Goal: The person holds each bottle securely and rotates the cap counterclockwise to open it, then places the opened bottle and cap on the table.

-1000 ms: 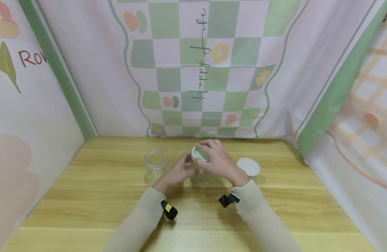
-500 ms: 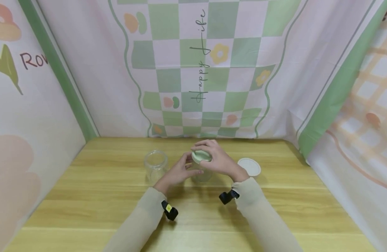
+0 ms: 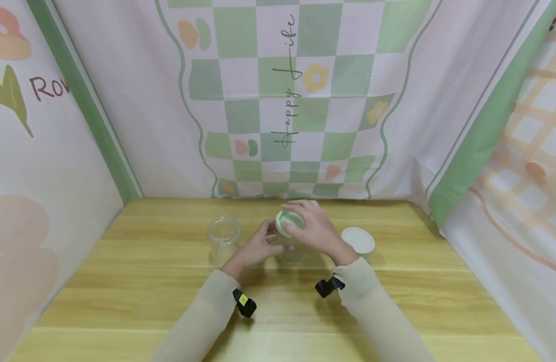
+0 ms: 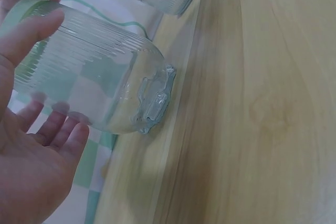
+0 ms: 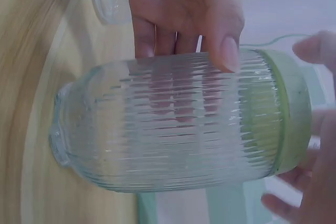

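Near the back middle of the table stands an upright clear glass jar (image 3: 290, 254), its ribbed sides and knobbly foot showing in both wrist views. My left hand (image 3: 255, 246) holds it from the left, thumb on the near side and fingertips against the far side. A pale green lid (image 5: 295, 114) sits at the jar's mouth. From above, my right hand (image 3: 316, 231) grips this lid, with the thumb across its top and the fingers around the far rim. Part of the jar is hidden behind the hands.
An open glass jar (image 3: 224, 236) stands left of the hands. Right of them, partly behind the right wrist, is a container with a white lid (image 3: 358, 240). A checked curtain (image 3: 282, 115) hangs at the back edge of the wooden table (image 3: 278, 322).
My right hand has shifted its hold on the green lid; its thumb now lies over the top instead of at the near rim. The left hand stays on the jar.
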Motion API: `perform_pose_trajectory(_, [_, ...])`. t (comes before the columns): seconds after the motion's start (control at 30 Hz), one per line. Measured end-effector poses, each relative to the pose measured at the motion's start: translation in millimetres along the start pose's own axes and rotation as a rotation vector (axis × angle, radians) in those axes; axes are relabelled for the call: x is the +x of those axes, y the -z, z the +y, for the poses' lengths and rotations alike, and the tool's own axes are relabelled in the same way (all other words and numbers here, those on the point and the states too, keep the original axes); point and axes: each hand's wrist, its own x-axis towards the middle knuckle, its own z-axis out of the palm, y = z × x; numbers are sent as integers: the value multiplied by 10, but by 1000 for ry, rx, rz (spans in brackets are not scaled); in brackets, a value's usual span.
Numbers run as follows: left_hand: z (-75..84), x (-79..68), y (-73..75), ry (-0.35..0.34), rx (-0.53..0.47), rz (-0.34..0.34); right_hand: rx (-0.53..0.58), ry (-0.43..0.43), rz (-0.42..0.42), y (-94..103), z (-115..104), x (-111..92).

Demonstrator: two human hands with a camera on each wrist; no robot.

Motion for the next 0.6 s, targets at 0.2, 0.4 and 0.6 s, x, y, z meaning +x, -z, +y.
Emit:
perform_pose_trajectory(0.2, [30, -5, -20, -14, 10, 13, -154, -126, 19, 54, -65, -17])
perform_pose_trajectory(0.4, [46, -5, -36, -1, 16, 36, -210, -183, -2, 97, -111, -48])
perform_pose_trajectory(0.6, [41, 2, -43, 0, 13, 40, -228, -190, -9, 105, -114, -61])
